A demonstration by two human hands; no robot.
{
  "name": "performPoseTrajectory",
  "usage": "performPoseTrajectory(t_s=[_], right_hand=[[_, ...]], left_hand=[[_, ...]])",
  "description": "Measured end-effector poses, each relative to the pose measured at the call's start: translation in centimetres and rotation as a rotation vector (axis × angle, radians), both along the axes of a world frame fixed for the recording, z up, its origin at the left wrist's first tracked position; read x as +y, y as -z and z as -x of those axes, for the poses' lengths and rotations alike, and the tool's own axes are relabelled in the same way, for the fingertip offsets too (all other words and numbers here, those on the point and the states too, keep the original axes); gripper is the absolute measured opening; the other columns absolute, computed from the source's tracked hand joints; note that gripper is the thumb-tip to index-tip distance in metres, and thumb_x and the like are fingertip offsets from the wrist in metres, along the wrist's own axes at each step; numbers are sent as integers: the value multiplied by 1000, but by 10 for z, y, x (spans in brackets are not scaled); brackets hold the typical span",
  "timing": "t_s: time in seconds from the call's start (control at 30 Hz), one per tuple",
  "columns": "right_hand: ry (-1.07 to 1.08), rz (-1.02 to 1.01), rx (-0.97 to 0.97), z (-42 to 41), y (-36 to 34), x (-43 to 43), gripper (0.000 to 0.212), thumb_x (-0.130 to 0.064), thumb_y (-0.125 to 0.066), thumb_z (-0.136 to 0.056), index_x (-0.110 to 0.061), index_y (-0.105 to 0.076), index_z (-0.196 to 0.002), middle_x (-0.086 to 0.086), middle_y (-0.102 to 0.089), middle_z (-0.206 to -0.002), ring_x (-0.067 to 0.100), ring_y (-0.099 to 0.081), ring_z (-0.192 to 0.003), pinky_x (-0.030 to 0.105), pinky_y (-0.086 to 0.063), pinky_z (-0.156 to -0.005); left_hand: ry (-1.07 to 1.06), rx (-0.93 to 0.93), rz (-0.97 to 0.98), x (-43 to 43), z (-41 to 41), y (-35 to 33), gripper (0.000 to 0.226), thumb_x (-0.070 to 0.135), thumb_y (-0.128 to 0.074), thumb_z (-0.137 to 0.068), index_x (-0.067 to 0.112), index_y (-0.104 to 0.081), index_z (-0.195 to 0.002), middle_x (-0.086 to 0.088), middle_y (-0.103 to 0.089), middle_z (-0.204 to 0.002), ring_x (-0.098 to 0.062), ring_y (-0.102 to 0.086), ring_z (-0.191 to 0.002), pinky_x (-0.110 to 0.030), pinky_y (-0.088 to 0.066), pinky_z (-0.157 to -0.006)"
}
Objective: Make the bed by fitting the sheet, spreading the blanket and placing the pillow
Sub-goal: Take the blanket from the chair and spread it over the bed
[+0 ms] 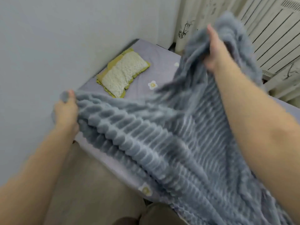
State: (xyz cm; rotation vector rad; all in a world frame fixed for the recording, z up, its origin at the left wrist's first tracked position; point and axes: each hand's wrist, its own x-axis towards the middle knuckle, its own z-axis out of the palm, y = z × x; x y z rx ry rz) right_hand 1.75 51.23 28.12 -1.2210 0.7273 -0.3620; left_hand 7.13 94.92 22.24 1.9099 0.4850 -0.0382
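Note:
A fluffy grey-blue ribbed blanket (pixel 162 140) hangs bunched between my two hands above the bed. My left hand (pixel 65 109) grips one edge of it low at the left, near the wall. Higher at the right, my right hand (pixel 214 51) holds another bunch of the blanket. Under it lies a lilac sheet (pixel 162 69) with white flower prints, covering the mattress. A cream pillow (pixel 124 73) with a yellow-green border lies at the far end of the bed, beside the wall.
A pale grey wall (pixel 65 38) runs along the bed's left side. A white radiator (pixel 276 38) and a curtain with a bamboo print (pixel 186 28) stand beyond the bed at the right. Beige floor (pixel 84 184) shows below the bed's near edge.

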Motion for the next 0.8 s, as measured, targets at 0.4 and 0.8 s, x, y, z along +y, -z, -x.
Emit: performPoseTrajectory(t_s=[0.4,0.8], right_hand=[[-396,161,525,77,162,187,32,-9,-48,-101,1,-60,-73,-5,-59,-47,1,-54,-43,11,-40,-44],[470,-1204,601,169,249,372,80,-59,-32,-98,-2,-16,-151,23,-31,-151,45,-42,-130,62,-40,-88]], left_hand=[[411,375,-353,24,-22,85,61,57,-48,-93,9,-47,-55,-5,-46,-55,-22,-44,-57,-36,-38,-72],[1049,768,81,14,-86,10,25,23,-77,-76,14,-60,-92,8,-52,-49,-3,-37,-36,-12,-28,-31]])
